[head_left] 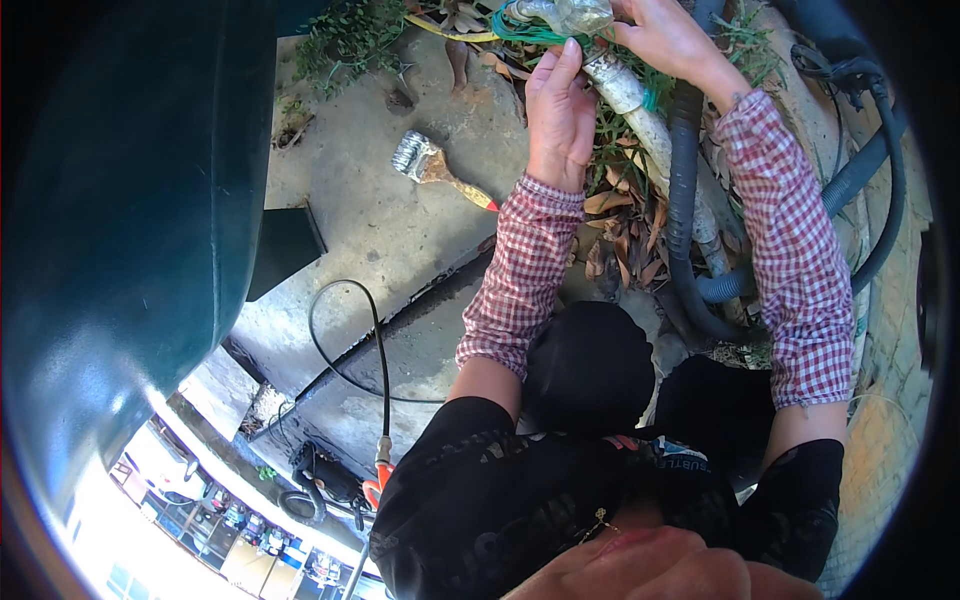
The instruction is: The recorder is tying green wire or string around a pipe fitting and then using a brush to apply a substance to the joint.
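Observation:
At the top, my left hand (562, 118) is closed, its thumb and fingers pinching thin green string (520, 32) beside a whitish, weathered pipe (615, 84). The string lies in loose loops around the pipe's upper part, where clear crinkled plastic (584, 14) covers it. From the other side, my right hand (672, 40) reaches over the pipe with its fingers bent against the wrapped part. The picture's upper edge cuts off some of those fingers, so what they grip is hidden. Checked red-and-white sleeves cover both forearms.
A paintbrush (440, 170) with whitened bristles lies on the concrete (350, 220) to the left. Thick dark hoses (684, 200) curve along the right. Dry leaves (610, 205) surround the pipe's base. A large dark green tank (130, 200) fills the left side; a black cable (380, 340) loops nearer me.

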Tool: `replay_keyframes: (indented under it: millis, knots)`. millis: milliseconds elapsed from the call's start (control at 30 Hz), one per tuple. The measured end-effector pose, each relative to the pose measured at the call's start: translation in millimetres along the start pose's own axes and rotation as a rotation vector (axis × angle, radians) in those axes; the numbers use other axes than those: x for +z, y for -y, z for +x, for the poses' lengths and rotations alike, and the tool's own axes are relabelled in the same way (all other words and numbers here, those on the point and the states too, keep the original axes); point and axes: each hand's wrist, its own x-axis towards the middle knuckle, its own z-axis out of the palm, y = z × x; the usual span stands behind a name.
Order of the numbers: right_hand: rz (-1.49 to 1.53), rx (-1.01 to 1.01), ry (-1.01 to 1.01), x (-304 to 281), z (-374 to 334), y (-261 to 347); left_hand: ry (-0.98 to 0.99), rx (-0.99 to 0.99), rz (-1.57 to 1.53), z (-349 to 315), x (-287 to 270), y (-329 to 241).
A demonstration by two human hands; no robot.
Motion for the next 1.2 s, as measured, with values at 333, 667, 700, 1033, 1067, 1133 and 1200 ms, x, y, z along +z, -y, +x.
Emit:
replay_keyframes:
  millis: [333,667,700,1033,1067,1133,1200]
  knots:
    - [-0.485,1.052,0.508,-1.0,26.1,37.8,-0.066,0.017,0.079,0.5,-1.4,-0.4]
    - [-0.154,0.662,0.071,22.8,-32.8,15.5,-0.154,0.046,0.058,-1.1,6.6,0.1]
    - [-0.071,0.643,0.008,22.8,-35.7,16.0,-0.147,0.053,0.067,-2.2,6.9,0.4]
    - [-0.387,0.411,-0.321,32.3,-15.2,27.7,-0.146,0.059,0.059,-1.7,9.8,-0.2]
    - [-0.460,0.357,-0.317,32.1,-14.3,26.9,-0.150,0.058,0.056,-2.9,10.3,-0.2]
    - [-0.533,0.272,-0.313,26.5,-14.8,16.7,-0.141,0.052,0.048,-3.0,11.2,-0.6]
    - [-0.572,0.401,-0.274,20.7,-16.6,11.9,-0.143,0.044,0.034,-4.6,11.7,0.1]
